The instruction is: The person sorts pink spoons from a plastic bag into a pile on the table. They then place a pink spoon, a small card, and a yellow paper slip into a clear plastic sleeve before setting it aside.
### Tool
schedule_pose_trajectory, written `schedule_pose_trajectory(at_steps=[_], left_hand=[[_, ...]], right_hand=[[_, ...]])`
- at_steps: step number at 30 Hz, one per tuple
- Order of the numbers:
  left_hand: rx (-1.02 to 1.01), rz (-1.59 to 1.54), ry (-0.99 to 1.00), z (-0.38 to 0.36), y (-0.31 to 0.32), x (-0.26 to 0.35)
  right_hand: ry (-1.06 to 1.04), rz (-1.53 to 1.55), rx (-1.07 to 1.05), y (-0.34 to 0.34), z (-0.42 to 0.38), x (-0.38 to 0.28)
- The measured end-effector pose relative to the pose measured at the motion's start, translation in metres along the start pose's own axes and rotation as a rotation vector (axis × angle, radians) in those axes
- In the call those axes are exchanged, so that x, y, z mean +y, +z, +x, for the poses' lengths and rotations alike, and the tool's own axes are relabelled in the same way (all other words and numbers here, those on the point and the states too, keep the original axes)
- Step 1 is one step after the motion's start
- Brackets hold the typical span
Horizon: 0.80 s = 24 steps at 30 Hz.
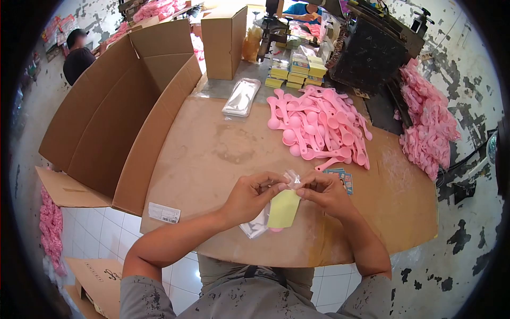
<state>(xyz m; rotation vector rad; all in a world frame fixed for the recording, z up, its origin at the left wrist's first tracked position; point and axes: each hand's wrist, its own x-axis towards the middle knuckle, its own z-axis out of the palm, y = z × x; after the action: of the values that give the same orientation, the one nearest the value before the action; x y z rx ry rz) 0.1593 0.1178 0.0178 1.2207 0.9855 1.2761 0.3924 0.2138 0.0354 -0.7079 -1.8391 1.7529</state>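
My left hand (260,192) and my right hand (325,194) pinch the top of a clear plastic bag (292,179) between thumbs and fingers. A pale yellow card (283,208) hangs just below my fingertips, seemingly inside the bag. Something pink peeks out under the card's lower edge, mostly hidden. Beneath my left wrist lie clear plastic sleeves (255,227). Several printed cards (343,179) rest on the cardboard by my right hand, partly covered by it. Beyond my hands is a heap of pink plastic spoons (321,125).
A large open carton (101,106) stands at the left of the cardboard-covered table (212,149). Further back are a stack of clear bags (241,98), yellow card stacks (298,69), an upright box (223,45) and a dark machine (369,53). A label (164,212) lies left; another person (79,58) sits beyond.
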Motion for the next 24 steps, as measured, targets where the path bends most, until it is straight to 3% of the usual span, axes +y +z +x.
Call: schedule_pose_trajectory(at_steps=[2,5,8,11,14,24], left_hand=[[-0.021,-0.059,0.040,0.001,0.002,0.002],[-0.012,-0.110,-0.004,0.002,0.004,0.006],[0.000,0.049,-0.045,0.002,-0.003,-0.005],[-0.001,0.128,-0.058,0.001,-0.003,-0.001],[0.026,0.136,-0.021,0.001,-0.001,0.003],[-0.006,0.079,0.018,0.007,-0.010,0.000]], right_hand=[[0.039,-0.085,0.055,-0.003,-0.002,0.000],[-0.001,0.069,0.104,0.006,-0.002,-0.006],[0.013,0.071,0.120,0.006,-0.003,0.003],[-0.110,0.053,0.117,0.003,-0.001,0.019],[0.043,0.078,0.076,0.000,-0.007,0.004],[-0.073,0.063,0.052,-0.006,-0.007,0.003]])
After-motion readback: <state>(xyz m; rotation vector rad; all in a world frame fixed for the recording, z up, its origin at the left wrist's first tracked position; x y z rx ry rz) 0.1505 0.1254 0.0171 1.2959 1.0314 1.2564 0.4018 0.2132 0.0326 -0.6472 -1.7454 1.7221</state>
